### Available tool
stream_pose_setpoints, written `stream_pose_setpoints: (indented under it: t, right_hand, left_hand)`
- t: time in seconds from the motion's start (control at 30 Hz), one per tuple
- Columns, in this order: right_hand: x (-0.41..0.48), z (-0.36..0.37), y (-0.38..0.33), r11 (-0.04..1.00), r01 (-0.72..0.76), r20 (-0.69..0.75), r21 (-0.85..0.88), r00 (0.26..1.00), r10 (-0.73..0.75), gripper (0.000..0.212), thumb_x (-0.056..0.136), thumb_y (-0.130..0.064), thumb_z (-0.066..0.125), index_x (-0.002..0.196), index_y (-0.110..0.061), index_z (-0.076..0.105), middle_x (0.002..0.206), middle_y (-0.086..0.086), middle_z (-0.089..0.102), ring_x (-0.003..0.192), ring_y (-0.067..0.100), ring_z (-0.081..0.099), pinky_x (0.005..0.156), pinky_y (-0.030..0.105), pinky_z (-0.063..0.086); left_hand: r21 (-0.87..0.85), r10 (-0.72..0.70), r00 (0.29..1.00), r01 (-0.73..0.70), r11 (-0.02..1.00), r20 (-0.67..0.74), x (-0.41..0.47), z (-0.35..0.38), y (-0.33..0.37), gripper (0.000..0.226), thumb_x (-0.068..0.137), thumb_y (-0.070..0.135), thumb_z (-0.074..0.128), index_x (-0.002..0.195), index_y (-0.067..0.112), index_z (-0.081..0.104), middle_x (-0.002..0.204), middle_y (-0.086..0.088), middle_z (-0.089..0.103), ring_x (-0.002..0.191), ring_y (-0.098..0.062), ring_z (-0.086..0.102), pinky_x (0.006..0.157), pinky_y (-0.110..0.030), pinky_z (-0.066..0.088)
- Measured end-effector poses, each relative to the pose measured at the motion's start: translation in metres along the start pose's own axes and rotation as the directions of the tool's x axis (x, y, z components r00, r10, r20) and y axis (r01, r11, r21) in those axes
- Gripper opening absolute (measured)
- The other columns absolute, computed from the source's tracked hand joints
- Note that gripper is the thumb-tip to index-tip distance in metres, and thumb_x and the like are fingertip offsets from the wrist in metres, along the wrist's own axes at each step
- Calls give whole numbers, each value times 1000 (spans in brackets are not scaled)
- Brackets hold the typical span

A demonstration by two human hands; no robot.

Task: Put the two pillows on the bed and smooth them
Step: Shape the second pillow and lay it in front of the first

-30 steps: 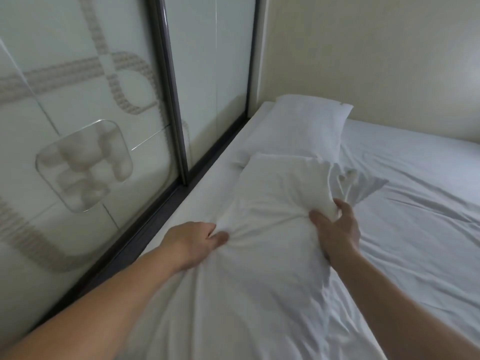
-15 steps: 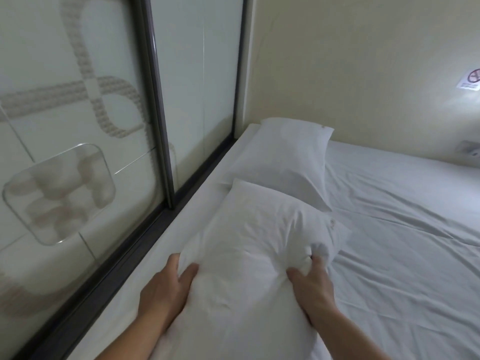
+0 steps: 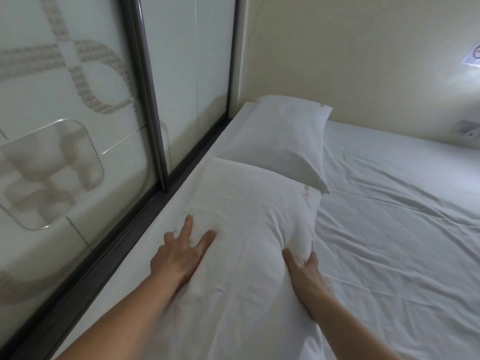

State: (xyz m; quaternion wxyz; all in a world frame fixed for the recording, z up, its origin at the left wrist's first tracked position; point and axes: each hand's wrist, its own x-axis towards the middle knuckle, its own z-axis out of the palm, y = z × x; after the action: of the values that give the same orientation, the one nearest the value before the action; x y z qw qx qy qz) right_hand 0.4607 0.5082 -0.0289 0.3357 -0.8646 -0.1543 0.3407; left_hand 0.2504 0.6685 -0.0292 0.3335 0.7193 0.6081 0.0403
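Observation:
Two white pillows lie end to end on the bed (image 3: pixel 394 229) along its left edge. The far pillow (image 3: pixel 280 141) rests in the corner by the wall. The near pillow (image 3: pixel 249 229) lies in front of it, its far end touching the other's lower edge. My left hand (image 3: pixel 181 253) lies flat on the near pillow's left side with fingers spread. My right hand (image 3: pixel 305 276) presses against the pillow's right side, fingers curved on the fabric, thumb apart.
A glass sliding partition (image 3: pixel 78 126) with a dark frame runs close along the bed's left edge. A cream wall (image 3: pixel 363 61) stands behind the bed, with a small sign (image 3: pixel 473 58) and a socket (image 3: pixel 467 129) at the far right. The sheet is wrinkled.
The pillow has been laid flat. My left hand opened and spread on its left side. My right hand let go of the bunched fabric and now presses the right side.

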Motion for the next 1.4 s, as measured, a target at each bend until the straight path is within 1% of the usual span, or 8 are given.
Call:
stream_pose_setpoints:
  t: [0.37,0.57,0.67,0.77,0.97,1.13,1.27,1.4]
  right_hand:
    - [-1,-7,-11,949,43,-183,-314,977,-105,85,81,-73,38,152,-38,8,147,13,35,133,35,37,105,49,30]
    - [19,26,-41,625,539,135,-565,808,-574,63,96,-60,21,153,-39,5,165,-7,-2,150,18,-2,120,42,2]
    - [70,-6,8,793,131,25,-594,989,-145,73,89,-64,9,153,-30,13,164,5,11,148,33,14,117,54,14]
    - [89,-51,34,866,-123,-206,-486,978,23,72,91,-58,19,153,-22,14,162,10,17,144,37,22,112,55,24]
    - [60,-4,-17,747,507,35,-429,836,-547,67,96,-60,24,154,-32,10,164,-6,4,150,16,3,121,42,8]
    - [65,-19,42,931,26,-68,-365,996,-55,75,92,-59,19,153,-15,16,159,15,24,144,34,25,114,52,22]
    - [10,-14,23,830,406,-141,-382,862,-487,68,97,-54,23,155,-19,12,164,8,10,149,23,11,119,40,12]
    - [-80,23,48,667,577,275,-472,815,-510,79,87,-70,8,154,-29,-2,160,-8,-13,149,13,-8,122,41,1]
  left_hand:
    - [150,-91,996,91,984,-10,-13,-6,-14,91,74,88,16,153,44,5,162,-10,19,141,-36,31,112,-53,28]
    - [364,428,902,-415,834,49,1,26,53,70,91,69,9,153,41,-5,163,8,-16,150,-18,-15,119,-50,-7]
    - [481,182,972,-230,846,146,8,25,3,72,91,69,8,154,38,-9,163,9,-18,151,-19,-12,120,-52,-5]
    - [568,-34,996,77,819,-86,10,-8,-39,74,91,67,4,156,32,2,166,1,-2,151,-30,0,117,-59,3]
    - [372,485,874,-457,808,18,-13,23,41,69,91,67,4,152,38,-12,159,8,-24,148,-14,-19,120,-48,-9]
    - [445,238,965,-262,856,109,-28,37,-22,81,82,74,0,152,35,-16,162,6,-22,149,-15,-18,120,-52,-6]
    - [377,62,996,-82,923,63,-46,20,-27,79,87,72,6,153,33,-15,164,0,-17,151,-22,-12,118,-58,0]
    - [312,-212,969,164,936,127,-88,19,-38,86,81,80,2,153,35,-13,165,-1,-11,151,-27,-3,115,-65,8]
